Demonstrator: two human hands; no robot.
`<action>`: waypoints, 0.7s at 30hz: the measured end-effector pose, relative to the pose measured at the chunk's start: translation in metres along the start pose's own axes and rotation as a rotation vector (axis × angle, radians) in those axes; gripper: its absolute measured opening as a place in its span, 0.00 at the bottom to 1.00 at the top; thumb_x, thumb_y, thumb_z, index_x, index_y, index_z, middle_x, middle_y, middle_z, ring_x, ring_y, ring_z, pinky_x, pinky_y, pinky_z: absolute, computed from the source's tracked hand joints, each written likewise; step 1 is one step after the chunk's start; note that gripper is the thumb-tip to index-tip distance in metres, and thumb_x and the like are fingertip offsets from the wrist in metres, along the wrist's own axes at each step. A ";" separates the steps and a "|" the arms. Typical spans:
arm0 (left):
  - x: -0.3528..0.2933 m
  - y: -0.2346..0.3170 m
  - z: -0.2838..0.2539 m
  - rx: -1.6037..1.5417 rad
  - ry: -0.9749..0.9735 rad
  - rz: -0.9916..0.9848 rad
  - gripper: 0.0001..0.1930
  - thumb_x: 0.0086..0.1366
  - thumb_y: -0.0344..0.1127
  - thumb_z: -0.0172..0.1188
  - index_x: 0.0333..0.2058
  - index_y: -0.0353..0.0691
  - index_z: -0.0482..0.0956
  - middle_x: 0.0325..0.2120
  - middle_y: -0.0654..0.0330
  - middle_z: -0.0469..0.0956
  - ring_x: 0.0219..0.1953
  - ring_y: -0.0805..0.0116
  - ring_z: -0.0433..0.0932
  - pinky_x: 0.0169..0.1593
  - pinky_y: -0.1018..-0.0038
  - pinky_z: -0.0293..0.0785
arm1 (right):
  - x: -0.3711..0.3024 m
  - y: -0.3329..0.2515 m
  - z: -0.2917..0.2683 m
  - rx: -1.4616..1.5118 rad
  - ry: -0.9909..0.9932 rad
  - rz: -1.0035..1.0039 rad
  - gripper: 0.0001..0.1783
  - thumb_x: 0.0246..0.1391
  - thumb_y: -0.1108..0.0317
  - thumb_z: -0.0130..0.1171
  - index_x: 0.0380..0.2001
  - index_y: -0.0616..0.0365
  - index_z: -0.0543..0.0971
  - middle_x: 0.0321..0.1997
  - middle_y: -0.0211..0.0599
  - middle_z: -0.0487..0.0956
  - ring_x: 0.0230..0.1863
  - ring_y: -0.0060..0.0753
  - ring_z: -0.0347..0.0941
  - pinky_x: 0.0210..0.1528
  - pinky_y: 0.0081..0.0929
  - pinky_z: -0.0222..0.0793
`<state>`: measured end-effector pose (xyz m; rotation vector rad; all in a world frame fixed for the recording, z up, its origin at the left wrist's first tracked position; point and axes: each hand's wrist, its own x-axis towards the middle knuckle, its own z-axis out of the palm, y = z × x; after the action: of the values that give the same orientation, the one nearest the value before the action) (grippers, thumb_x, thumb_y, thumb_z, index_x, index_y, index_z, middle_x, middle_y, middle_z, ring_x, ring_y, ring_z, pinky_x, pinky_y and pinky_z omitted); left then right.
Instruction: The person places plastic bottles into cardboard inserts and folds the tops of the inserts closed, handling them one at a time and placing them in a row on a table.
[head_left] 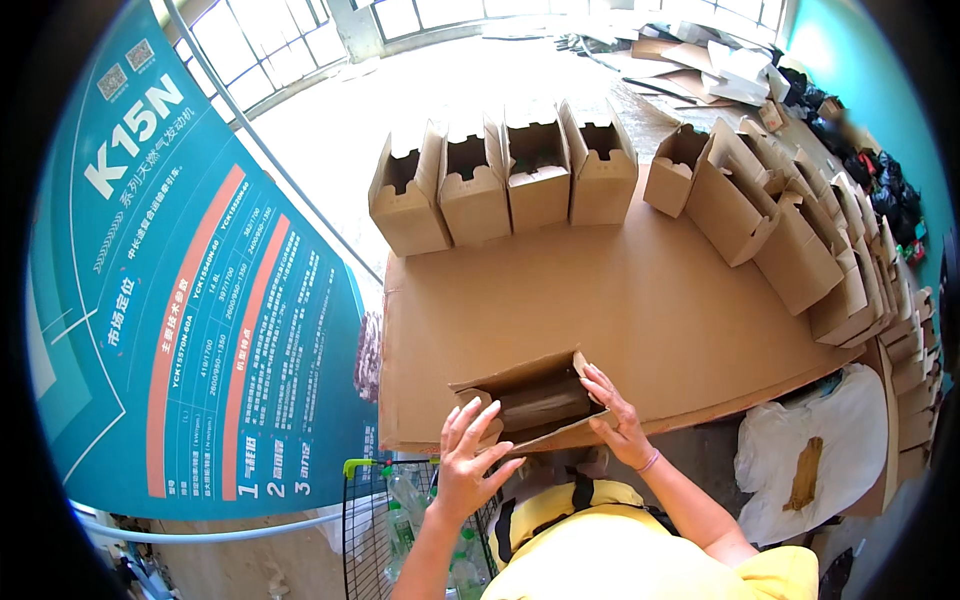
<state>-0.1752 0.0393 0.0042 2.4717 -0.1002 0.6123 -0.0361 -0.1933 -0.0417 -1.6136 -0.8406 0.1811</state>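
Yellow cloth shirt (610, 560) lies nearest. Left hand (464, 473) and right hand (626, 436), fingers spread, sit at opposite ends of a rectangular brown cardboard box (545, 408), mouth upward, long axis left-right.

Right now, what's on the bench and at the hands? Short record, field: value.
Box: brown cardboard, open-topped, at near edge of brown work surface
Left hand: fingers spread, at box's left end; contact unclear
Right hand: at box's right end, fingers against it
Far edge: four open boxes in a row
Right side: many more boxes, crowded together
Lower left: wire basket with plastic bottles
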 end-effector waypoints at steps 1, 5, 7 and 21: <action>-0.004 0.000 0.001 -0.024 -0.007 -0.005 0.11 0.43 0.37 0.75 0.28 0.46 0.86 0.57 0.54 0.74 0.65 0.49 0.63 0.67 0.51 0.56 | -0.001 -0.001 0.002 0.079 -0.005 0.034 0.30 0.56 0.69 0.60 0.63 0.57 0.69 0.73 0.42 0.59 0.67 0.46 0.64 0.68 0.38 0.58; -0.005 -0.005 -0.004 -0.030 -0.020 0.023 0.16 0.44 0.36 0.75 0.35 0.47 0.85 0.58 0.53 0.72 0.65 0.49 0.62 0.67 0.51 0.56 | -0.003 0.008 -0.005 0.128 -0.119 0.144 0.31 0.52 0.72 0.64 0.61 0.58 0.71 0.73 0.43 0.57 0.63 0.42 0.70 0.65 0.36 0.64; 0.000 -0.009 -0.005 0.000 -0.007 0.019 0.21 0.44 0.35 0.75 0.41 0.48 0.84 0.60 0.52 0.69 0.66 0.48 0.61 0.67 0.51 0.56 | 0.000 0.014 -0.010 -0.019 -0.096 0.157 0.29 0.50 0.73 0.66 0.58 0.58 0.74 0.72 0.42 0.60 0.62 0.43 0.71 0.63 0.36 0.65; 0.036 -0.023 0.013 0.364 -0.547 -0.176 0.52 0.47 0.55 0.73 0.69 0.54 0.55 0.67 0.42 0.49 0.69 0.33 0.45 0.65 0.41 0.54 | 0.002 0.025 0.024 -0.016 0.212 0.555 0.35 0.64 0.48 0.49 0.63 0.66 0.66 0.64 0.52 0.70 0.67 0.43 0.64 0.67 0.33 0.56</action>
<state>-0.1333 0.0532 -0.0015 2.8979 0.0214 -0.1485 -0.0379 -0.1728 -0.0700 -1.8141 -0.2182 0.3857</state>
